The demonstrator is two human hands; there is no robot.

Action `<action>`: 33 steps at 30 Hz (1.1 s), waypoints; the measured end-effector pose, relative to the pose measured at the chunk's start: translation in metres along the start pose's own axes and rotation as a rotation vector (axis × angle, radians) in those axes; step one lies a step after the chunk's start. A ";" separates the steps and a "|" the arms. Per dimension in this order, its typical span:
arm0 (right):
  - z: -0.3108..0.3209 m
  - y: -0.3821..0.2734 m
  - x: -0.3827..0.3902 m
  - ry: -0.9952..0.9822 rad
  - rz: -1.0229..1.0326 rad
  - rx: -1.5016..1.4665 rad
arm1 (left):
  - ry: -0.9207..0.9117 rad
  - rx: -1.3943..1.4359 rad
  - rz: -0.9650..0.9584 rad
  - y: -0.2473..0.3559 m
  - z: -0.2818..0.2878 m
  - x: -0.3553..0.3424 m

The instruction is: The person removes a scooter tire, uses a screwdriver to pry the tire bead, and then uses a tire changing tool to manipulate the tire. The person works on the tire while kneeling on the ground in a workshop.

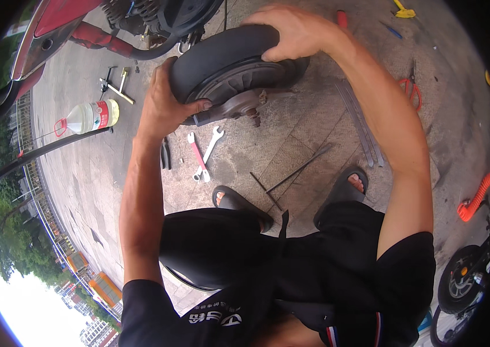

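Between my hands is a black scooter wheel with its tyre on and a hub and threaded axle facing me. My left hand grips the tyre's left side, thumb along the lower rim. On the tyre's upper right, my right hand is wrapped over the tread, its thumb on the sidewall. Just above the wheel sits the underside of a red scooter with a spring shock absorber. Below the wheel lie a red-handled wrench, a silver wrench and black-handled pliers.
A T-shaped tool and a bottle of pale yellow liquid are at left. A metal tyre lever lies before my feet. Dark strips, red-handled scissors and a coiled orange hose are at right. Another vehicle's wheel stands lower right.
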State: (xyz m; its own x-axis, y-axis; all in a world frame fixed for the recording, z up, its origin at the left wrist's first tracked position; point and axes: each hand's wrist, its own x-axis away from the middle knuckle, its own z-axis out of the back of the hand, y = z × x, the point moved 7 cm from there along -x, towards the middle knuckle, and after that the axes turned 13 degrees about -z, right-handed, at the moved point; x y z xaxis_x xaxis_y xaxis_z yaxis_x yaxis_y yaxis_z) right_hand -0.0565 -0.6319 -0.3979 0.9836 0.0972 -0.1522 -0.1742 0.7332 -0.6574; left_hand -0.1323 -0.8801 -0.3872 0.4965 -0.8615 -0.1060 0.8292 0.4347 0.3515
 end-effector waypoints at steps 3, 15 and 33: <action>-0.024 0.037 0.008 0.046 -0.105 0.015 | 0.032 -0.088 0.073 0.005 0.004 -0.011; -0.089 0.114 0.036 -0.201 -0.366 -0.256 | -0.087 -0.013 0.212 -0.013 0.000 0.000; -0.089 0.122 0.081 0.030 -0.348 -0.217 | -0.186 0.103 0.193 0.013 0.000 -0.012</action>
State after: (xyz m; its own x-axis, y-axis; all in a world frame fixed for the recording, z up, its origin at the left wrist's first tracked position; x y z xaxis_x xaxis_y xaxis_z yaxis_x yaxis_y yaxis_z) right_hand -0.0021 -0.5945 -0.5559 0.9843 -0.1533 0.0875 0.1595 0.5593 -0.8135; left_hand -0.1272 -0.8638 -0.3813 0.5790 -0.8031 0.1408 0.6888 0.5742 0.4424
